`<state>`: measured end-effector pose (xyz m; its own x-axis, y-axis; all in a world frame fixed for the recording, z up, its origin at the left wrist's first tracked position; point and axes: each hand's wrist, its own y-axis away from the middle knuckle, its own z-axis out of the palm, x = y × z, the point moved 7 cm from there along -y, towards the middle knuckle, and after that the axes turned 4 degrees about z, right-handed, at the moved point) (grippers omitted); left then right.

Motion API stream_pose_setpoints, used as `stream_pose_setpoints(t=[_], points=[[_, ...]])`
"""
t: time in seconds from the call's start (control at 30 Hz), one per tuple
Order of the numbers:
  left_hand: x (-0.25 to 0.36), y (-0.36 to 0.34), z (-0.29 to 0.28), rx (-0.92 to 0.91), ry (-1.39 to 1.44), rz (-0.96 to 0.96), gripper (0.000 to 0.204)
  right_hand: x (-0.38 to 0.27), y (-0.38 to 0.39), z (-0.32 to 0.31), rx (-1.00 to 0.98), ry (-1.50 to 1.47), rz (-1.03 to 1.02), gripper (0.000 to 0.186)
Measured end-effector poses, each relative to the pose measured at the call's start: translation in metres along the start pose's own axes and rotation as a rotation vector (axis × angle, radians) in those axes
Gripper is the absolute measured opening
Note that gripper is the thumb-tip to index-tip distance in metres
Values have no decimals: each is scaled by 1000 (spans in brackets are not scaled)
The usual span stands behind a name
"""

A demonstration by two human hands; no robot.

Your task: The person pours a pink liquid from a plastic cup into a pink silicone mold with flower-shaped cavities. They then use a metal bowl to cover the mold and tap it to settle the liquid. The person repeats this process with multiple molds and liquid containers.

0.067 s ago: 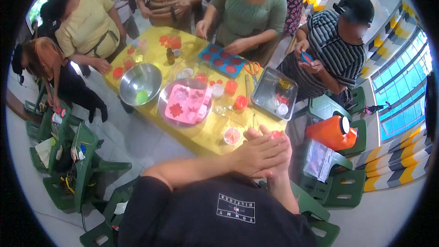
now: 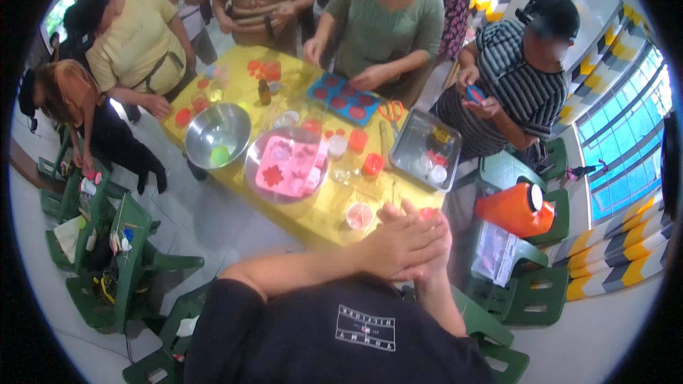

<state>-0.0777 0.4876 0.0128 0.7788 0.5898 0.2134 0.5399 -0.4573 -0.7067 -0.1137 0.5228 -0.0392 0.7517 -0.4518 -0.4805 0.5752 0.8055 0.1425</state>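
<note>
My left hand (image 2: 395,243) over right hand (image 2: 432,259), left fingers straight, together, right fingers' state I cannot tell, one cup (image 2: 358,216) just left, two bowls (image 2: 232,122) farther left, one pan (image 2: 413,145) beyond.

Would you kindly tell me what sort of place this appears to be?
Probably a classroom or community room hosting a hands-on craft session: people stand around a yellow-covered table holding a pink mould and a blue mould, with green plastic chairs nearby.
</note>
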Motion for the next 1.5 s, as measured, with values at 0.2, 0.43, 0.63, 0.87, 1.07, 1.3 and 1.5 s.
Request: stream_pose_setpoints(t=[0.2, 0.43, 0.63, 0.87, 1.07, 1.3, 1.5], points=[[-4, 10, 0, 13, -188, -207, 70, -9, -1, 49, 309, -232, 54, 52], [2, 13, -25, 195, -379, -163, 63, -1, 5, -5, 79, 229, 84, 62], [-16, 15, -34, 203, -254, -181, 39, 13, 9, 3, -45, 572, 255, 82], [-39, 29, -16, 144, -119, -187, 30, 10, -1, -1, -146, 1074, 185, 58], [-47, 30, -16, 161, 35, -231, 28, 9, -6, 9, -104, 1231, 165, 45], [-49, 30, -8, 97, 178, -282, 26, 11, -7, 23, -84, 1310, 217, 42], [-42, 27, -16, 44, 190, -244, 28, 14, -8, 24, -105, 1388, 128, 44]])
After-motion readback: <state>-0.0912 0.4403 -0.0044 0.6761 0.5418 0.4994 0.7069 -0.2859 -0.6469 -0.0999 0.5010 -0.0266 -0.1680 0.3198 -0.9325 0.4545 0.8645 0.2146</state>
